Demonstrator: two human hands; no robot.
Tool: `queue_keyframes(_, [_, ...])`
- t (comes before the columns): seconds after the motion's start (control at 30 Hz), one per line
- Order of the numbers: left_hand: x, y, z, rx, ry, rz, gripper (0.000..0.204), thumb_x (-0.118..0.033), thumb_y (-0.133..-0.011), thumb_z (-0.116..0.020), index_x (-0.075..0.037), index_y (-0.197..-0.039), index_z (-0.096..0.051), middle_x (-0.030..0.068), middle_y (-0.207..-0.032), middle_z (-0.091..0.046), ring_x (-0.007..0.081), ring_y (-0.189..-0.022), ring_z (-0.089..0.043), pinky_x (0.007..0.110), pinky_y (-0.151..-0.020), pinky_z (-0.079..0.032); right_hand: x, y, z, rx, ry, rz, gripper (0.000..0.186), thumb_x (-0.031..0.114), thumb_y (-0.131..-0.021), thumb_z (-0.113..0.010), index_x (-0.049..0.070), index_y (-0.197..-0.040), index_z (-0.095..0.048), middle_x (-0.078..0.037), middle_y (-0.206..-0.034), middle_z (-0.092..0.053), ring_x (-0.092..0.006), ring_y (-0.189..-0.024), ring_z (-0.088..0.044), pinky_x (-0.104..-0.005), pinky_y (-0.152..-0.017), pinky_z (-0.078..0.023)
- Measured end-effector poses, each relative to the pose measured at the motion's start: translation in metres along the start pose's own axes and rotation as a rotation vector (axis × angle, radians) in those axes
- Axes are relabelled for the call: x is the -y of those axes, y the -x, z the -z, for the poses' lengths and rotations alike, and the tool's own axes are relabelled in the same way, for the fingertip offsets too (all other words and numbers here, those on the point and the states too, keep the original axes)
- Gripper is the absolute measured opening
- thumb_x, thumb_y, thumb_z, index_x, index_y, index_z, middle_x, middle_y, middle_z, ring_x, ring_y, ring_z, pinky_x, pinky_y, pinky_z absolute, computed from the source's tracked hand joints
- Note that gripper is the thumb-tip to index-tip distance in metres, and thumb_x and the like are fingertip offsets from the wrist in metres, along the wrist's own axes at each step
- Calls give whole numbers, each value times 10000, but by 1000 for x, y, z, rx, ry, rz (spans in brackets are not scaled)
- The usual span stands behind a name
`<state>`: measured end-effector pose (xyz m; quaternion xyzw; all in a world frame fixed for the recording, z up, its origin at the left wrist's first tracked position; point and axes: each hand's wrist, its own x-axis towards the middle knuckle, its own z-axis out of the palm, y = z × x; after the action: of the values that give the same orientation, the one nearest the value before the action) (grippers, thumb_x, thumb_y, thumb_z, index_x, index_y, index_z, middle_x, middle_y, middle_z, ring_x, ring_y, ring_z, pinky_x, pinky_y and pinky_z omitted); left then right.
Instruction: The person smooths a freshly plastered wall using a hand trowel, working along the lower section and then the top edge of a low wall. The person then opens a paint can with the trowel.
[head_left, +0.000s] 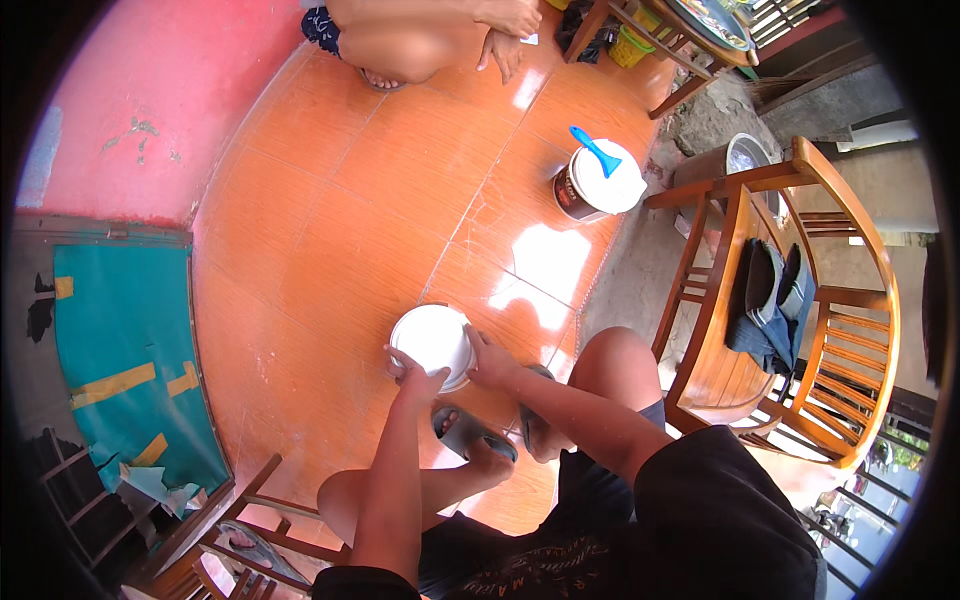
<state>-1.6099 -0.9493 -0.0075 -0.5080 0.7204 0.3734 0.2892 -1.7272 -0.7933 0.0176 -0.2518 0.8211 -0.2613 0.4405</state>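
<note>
A white round tub [430,338] rests on the floor in front of my feet, its bright round top facing up; whether that top is a lid or white contents I cannot tell. At its near left edge, my left hand [416,374] curls its fingers over the rim. My right hand [490,360] grips the right side of the same rim. Farther off to the right stands a dark paint bucket [577,196] with a white lid. A blue-handled brush [596,151] lies across that lid.
Another person's hands [505,40] and bent leg show at the far edge. A wooden chair [720,290] with dark blue cloth [775,310] stands at right, a metal pot [742,160] behind it. On the left are a pink wall [170,110] and a teal panel [130,340].
</note>
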Motion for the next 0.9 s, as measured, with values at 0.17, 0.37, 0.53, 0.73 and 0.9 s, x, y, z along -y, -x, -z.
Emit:
queue_keyframes(0.17, [45, 11, 56, 44, 140, -163, 923, -316, -858, -802, 94, -1521, -307, 309, -1402, -513, 372, -1307, -534, 400, -1060, -475, 27, 126, 9, 300, 104, -155, 817, 294, -818, -737, -38, -1484, -399, -303, -1318, -613, -449, -1202, -612, -473, -1018, -499])
queue_keyframes(0.37, [90, 184, 129, 228, 591, -160, 378, -179, -918, -707, -4, -1242, -624, 123, -1089, -676, 186, -958, -655, 352, -748, -548, 93, 273, 53, 285, -103, -157, 694, 376, -832, -760, -17, -1373, -574, -278, -1272, -656, -407, -1213, -627, -460, -1019, -512])
queue_keyframes(0.53, [94, 381, 174, 291, 499, -189, 376, -194, -944, -691, -6, -1261, -621, 82, -1066, -675, 144, -896, -644, 307, -701, -526, 152, 354, 96, 165, 144, -164, 657, 482, -865, -689, 76, -1377, -618, -233, -1241, -696, -385, -1171, -661, -442, -999, -512])
queue_keyframes(0.73, [107, 565, 203, 273, 791, -390, 364, -187, -990, -660, -19, -1307, -593, 79, -1147, -682, 179, -1045, -666, 321, -841, -539, 244, 462, 146, -82, -381, -92, 532, 417, -916, -695, 100, -1340, -639, -134, -1183, -734, -283, -1075, -704, -373, -937, -539])
queue_keyframes(0.9, [107, 665, 233, 281, 869, -461, 326, -176, -1018, -626, -33, -1308, -594, 80, -1168, -674, 184, -1076, -663, 319, -866, -537, 298, 576, 167, -82, -629, 19, 447, 316, -975, -674, 42, -1322, -612, -78, -1061, -725, -165, -967, -700, -311, -830, -570])
